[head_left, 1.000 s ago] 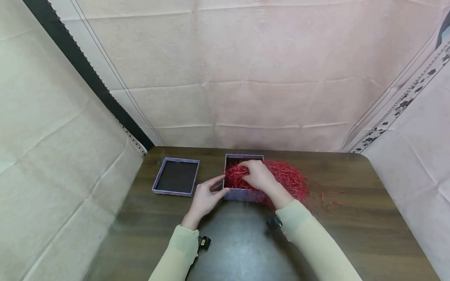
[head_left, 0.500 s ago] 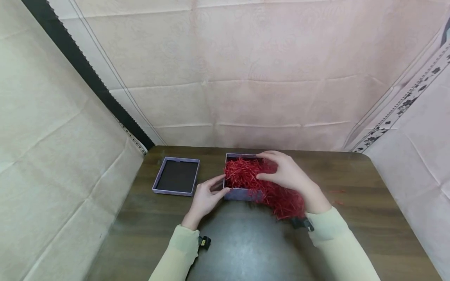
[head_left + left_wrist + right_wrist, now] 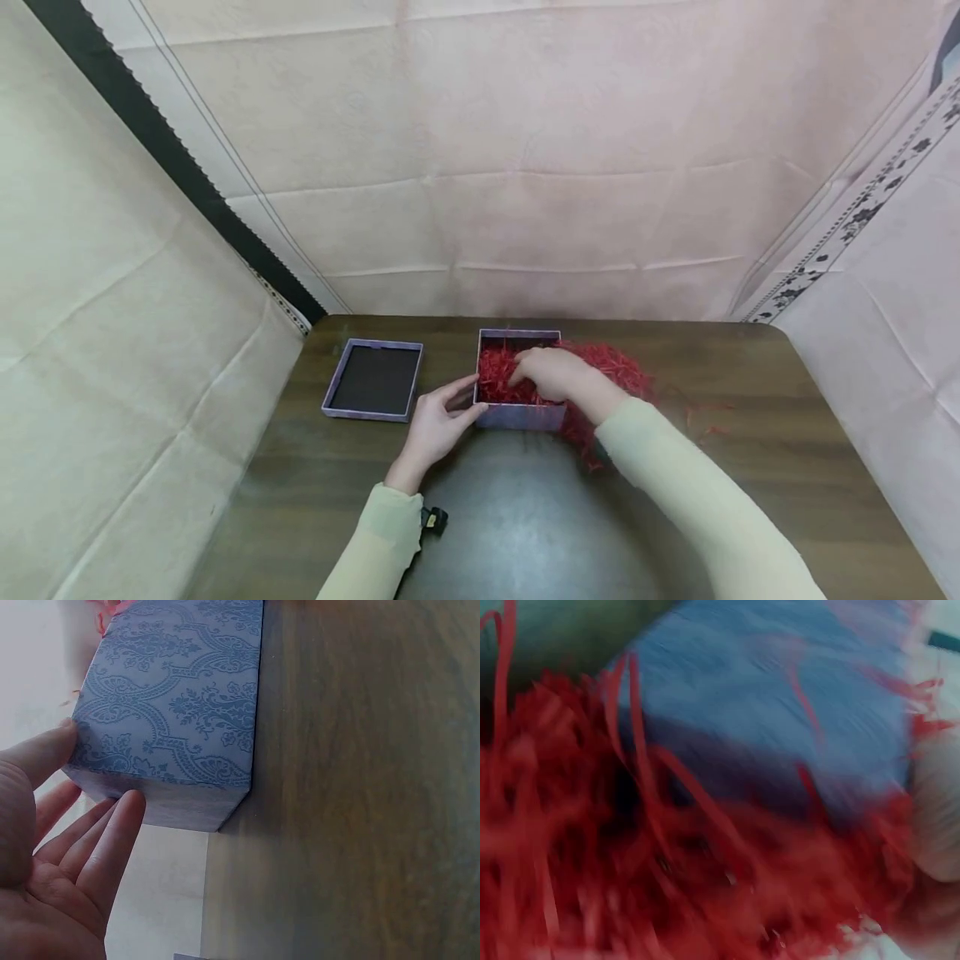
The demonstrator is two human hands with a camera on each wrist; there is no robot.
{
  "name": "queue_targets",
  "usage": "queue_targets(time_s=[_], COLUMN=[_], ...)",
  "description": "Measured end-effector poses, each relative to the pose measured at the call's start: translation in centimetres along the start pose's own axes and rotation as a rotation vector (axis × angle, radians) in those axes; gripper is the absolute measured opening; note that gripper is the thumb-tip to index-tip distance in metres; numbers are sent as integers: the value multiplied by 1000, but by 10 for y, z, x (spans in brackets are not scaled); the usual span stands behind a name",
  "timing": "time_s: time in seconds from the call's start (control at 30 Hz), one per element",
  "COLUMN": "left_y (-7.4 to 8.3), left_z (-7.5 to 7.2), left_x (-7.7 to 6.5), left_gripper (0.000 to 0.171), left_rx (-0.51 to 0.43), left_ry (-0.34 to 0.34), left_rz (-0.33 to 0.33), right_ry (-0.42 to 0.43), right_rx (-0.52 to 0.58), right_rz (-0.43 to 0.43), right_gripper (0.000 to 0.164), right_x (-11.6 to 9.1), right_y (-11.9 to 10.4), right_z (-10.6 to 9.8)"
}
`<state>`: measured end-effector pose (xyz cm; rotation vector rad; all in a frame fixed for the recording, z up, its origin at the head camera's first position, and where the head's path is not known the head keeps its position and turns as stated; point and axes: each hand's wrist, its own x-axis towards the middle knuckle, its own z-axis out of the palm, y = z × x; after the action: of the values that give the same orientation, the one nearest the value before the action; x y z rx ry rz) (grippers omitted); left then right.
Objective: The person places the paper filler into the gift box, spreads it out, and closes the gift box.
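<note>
A box (image 3: pixel 519 416) with blue damask-patterned sides stands at the back middle of the table, its inside partly filled with red shredded paper (image 3: pixel 493 377). My left hand (image 3: pixel 437 427) touches the box's near left corner, thumb at its front edge and fairly straight fingers against the left side. Over the box, my right hand (image 3: pixel 553 374) has its fingers curled down into the shredded paper. Its fingertips are hidden, and the right wrist view is blurred. More shredded paper spills over the box's right side and near corner onto the table.
To the left lies a shallow lid (image 3: pixel 376 380), purple-edged and dark inside. A few loose red strands (image 3: pixel 714 429) lie right of the heap. Patterned pale cloth (image 3: pixel 570 183) hangs behind the brown wooden table (image 3: pixel 772 467) and at both sides.
My right hand moved from the box to its right side, cupping shredded paper, then came back left into the box. The paper heap shifted with it. My left hand stays at the corner.
</note>
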<state>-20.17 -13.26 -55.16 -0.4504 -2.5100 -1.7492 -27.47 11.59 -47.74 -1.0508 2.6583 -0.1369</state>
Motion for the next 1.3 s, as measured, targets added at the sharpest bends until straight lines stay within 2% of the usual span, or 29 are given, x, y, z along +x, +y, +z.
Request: queue_targets(time_s=[0.13,0.27,0.37,0.43,0.53,0.6,0.7,0.77,0.9,1.0,1.07,1.13,1.3], left_y=[0,0,0,0,0,0,0,0,0,0,0,1,2], left_z=[0,-1,0,0,1,1,1,0,-1,-1,-1,-1,1], left_x=[-1,-1,-1,0,1,1,0,0,-2,-2,-2,-1,0], left_gripper=[50,50,49,48,48,48,48,48,48,48,48,48,48], left_rx=[1,3,-3,-6,-12,-11,-5,-1,9,12,8,5,4], left_ry=[-1,-1,-4,-5,-5,-3,-2,-1,-3,-5,-4,-2,4], left_rz=[2,0,-4,-4,0,2,0,-5,-8,-4,0,4,-2], right_ry=[-15,-23,-20,14,130,230,344,371,342,328,330,349,420], right_rx=[-32,44,136,197,275,336,421,454,453,451,455,445,405], right_rz=[2,8,-13,-46,-101,-104,-35,38,135,158,184,201,246], right_gripper=[41,43,47,48,49,51,62,78,107,115,112,103,58], right_x=[18,18,4,-10,-35,-52,-75,-86,-95,-95,-95,-94,-94], right_y=[-8,-8,-1,6,19,29,46,56,71,73,72,70,70], right_z=[14,8,-4,-14,-26,-31,-29,-22,1,19,28,36,47])
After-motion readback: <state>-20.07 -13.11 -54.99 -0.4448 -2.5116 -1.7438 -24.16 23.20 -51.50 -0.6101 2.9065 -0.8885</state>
